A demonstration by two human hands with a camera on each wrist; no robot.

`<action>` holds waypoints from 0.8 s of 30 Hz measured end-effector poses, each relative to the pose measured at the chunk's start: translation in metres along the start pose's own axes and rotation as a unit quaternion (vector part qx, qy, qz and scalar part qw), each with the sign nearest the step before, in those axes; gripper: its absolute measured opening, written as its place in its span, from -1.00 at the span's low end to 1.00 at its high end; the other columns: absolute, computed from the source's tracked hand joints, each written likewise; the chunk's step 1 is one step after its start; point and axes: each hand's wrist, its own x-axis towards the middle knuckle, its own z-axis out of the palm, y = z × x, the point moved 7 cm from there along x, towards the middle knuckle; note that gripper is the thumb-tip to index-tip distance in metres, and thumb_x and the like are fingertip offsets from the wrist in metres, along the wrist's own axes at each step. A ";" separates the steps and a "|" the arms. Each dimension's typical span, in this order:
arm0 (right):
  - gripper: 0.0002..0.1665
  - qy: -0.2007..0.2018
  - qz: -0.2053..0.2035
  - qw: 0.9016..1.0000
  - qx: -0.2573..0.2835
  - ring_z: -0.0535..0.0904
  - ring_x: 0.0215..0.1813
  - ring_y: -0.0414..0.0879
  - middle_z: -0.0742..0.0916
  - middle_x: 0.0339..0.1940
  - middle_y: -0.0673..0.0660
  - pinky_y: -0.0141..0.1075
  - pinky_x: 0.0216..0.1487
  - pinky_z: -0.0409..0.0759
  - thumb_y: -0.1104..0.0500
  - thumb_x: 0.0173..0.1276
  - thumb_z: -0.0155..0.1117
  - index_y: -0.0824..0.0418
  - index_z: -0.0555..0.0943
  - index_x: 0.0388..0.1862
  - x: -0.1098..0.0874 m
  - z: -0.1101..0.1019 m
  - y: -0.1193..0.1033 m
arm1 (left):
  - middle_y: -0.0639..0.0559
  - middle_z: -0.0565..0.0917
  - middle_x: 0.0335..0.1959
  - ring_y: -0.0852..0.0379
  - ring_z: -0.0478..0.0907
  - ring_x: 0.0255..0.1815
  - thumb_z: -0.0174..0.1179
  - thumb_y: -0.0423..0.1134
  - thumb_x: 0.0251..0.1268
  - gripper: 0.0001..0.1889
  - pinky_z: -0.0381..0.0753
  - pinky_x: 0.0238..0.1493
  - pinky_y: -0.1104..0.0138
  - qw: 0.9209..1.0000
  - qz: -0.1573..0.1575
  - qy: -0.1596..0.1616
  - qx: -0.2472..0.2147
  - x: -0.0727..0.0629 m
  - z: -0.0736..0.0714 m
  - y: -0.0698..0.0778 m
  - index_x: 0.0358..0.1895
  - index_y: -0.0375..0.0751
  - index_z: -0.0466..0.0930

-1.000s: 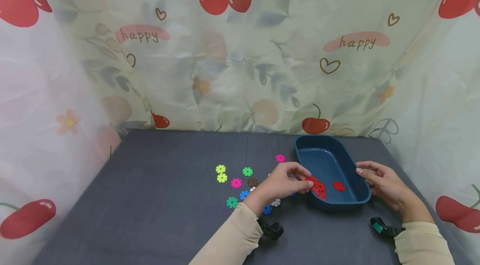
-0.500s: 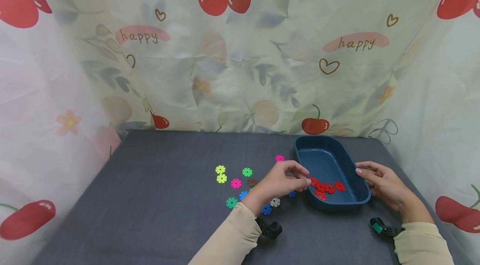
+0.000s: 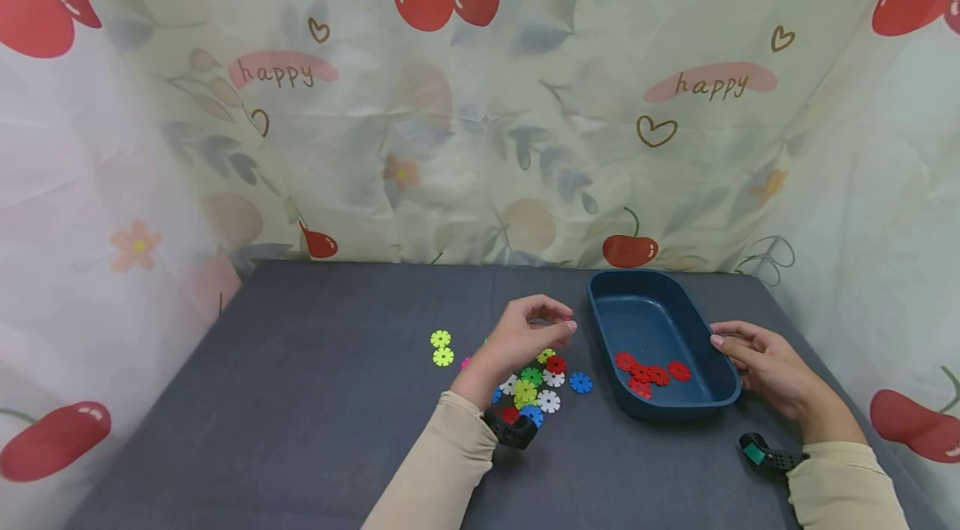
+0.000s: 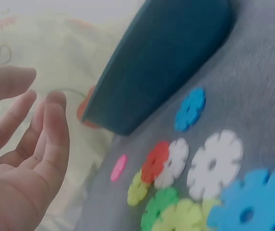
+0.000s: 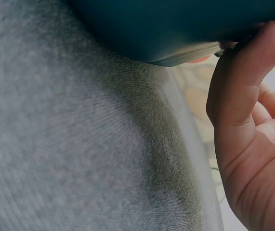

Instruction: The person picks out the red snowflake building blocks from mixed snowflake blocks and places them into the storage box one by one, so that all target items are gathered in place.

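My left hand (image 3: 521, 342) hovers over the scattered discs with fingers loosely bent. In the left wrist view a gap shows between thumb and fingertips, with nothing held. Beneath it lie notched plastic snowflake discs in several colours, among them a white disc (image 3: 549, 402), a blue disc (image 3: 581, 382) and a red disc (image 3: 556, 364). My right hand (image 3: 776, 372) grips the right rim of a dark blue plastic bin (image 3: 652, 409), thumb against its edge. Several red discs (image 3: 658, 376) lie inside, near the bin's front end.
Two yellow discs (image 3: 442, 347) lie apart to the left. A pink disc (image 4: 119, 167) shows near the bin in the left wrist view. Grey cloth covers the table (image 3: 300, 397), and a printed curtain (image 3: 480, 138) stands along its back and sides.
The red discs that my left hand held at the bin have dropped inside. That hand has since drawn back left, out over the loose discs. My right hand stays at the rim.
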 end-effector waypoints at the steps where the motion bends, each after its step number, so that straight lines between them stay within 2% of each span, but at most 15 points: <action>1: -0.80 0.000 0.000 1.000 0.000 0.77 -0.19 -0.16 0.78 -0.10 -0.18 -0.17 -0.17 0.81 0.02 0.70 0.16 -0.16 0.54 0.21 0.000 0.000 0.000 | -0.11 0.73 -0.08 -0.12 0.77 -0.08 0.35 -0.20 0.50 -0.74 0.69 0.22 -0.16 1.000 0.000 0.003 0.001 0.000 -0.003 -0.001 0.10 -0.25 0.70; 4: -0.80 0.000 0.002 1.000 -0.002 0.77 -0.20 -0.16 0.77 -0.10 -0.19 -0.17 -0.18 0.80 0.01 0.70 0.16 -0.16 0.53 0.22 0.001 0.000 0.001 | -0.13 0.73 -0.04 -0.32 0.73 0.03 0.35 -0.21 0.50 -0.71 0.68 0.23 -0.17 1.000 -0.005 0.010 0.012 0.001 -0.009 -0.007 0.12 -0.30 0.69; 6: -0.79 0.001 0.002 1.000 -0.004 0.76 -0.21 -0.17 0.77 -0.10 -0.19 -0.17 -0.18 0.80 0.01 0.70 0.16 -0.15 0.53 0.22 0.001 0.000 0.001 | -0.13 0.73 -0.04 -0.33 0.71 0.04 0.35 -0.22 0.49 -0.70 0.71 0.16 -0.11 0.999 -0.015 0.015 0.034 0.001 -0.011 -0.013 0.13 -0.33 0.68; 10: -0.78 0.000 0.001 1.000 -0.006 0.77 -0.20 -0.16 0.77 -0.10 -0.19 -0.17 -0.18 0.81 0.02 0.71 0.15 -0.13 0.52 0.24 0.002 0.000 0.002 | -0.13 0.73 -0.05 -0.05 0.70 -0.05 0.38 -0.25 0.44 -0.69 0.73 -0.05 0.14 0.996 -0.034 0.017 0.081 0.000 -0.012 -0.024 0.11 -0.36 0.68; 13: -0.77 0.001 0.001 1.000 -0.004 0.78 -0.19 -0.16 0.78 -0.09 -0.19 -0.17 -0.17 0.81 0.02 0.71 0.15 -0.12 0.51 0.25 0.002 -0.001 0.002 | -0.16 0.73 -0.07 0.08 0.68 -0.10 0.39 -0.28 0.42 -0.70 0.69 -0.14 0.27 0.994 -0.033 0.010 0.103 0.000 -0.010 -0.028 0.10 -0.38 0.69; 18: -0.75 0.003 0.004 1.000 -0.004 0.78 -0.19 -0.15 0.79 -0.11 -0.19 -0.17 -0.17 0.81 0.00 0.70 0.16 -0.09 0.51 0.26 0.003 -0.001 0.002 | -0.16 0.74 -0.06 0.09 0.69 -0.10 0.40 -0.31 0.40 -0.72 0.71 -0.07 0.28 0.986 -0.018 -0.001 0.164 0.001 -0.007 -0.030 0.08 -0.36 0.69; 24: -0.77 0.000 0.005 1.000 -0.002 0.78 -0.18 -0.15 0.80 -0.10 -0.19 -0.16 -0.16 0.81 0.01 0.71 0.15 -0.11 0.51 0.25 0.003 -0.002 0.003 | -0.19 0.74 0.00 0.03 0.67 -0.05 0.44 -0.32 0.36 -0.71 0.72 0.00 0.25 0.975 -0.024 -0.016 0.221 0.001 -0.002 -0.032 0.08 -0.33 0.70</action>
